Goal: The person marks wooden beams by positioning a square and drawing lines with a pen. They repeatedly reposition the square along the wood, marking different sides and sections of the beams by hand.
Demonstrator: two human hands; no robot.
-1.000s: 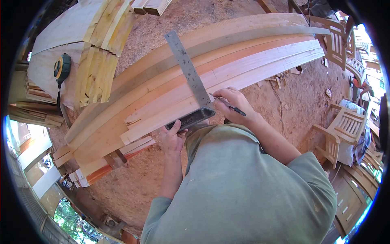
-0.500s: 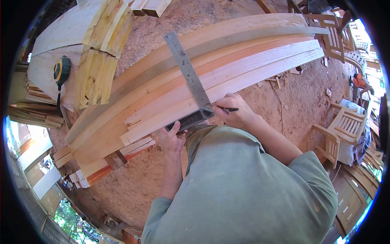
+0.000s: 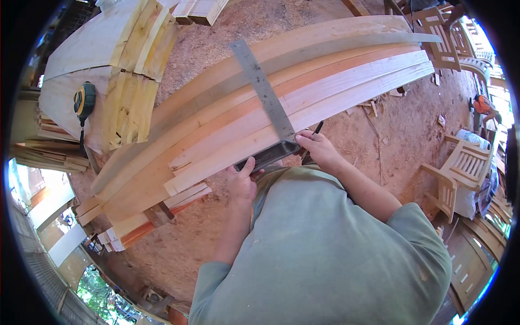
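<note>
The try square [image 3: 265,95] lies across the boards [image 3: 336,86], its black stock [image 3: 269,156] along their near edge. The left hand [image 3: 243,183] is clamped on that stock, thumb on top; the right hand [image 3: 319,151] touches the square's corner, its fingers closed around 1 pen [image 3: 318,128] (tip hidden, upper end up). Compared with 0.5 s ago, the square sits farther toward the boards' right end, and the right hand, then just beside the corner, meets it.
</note>
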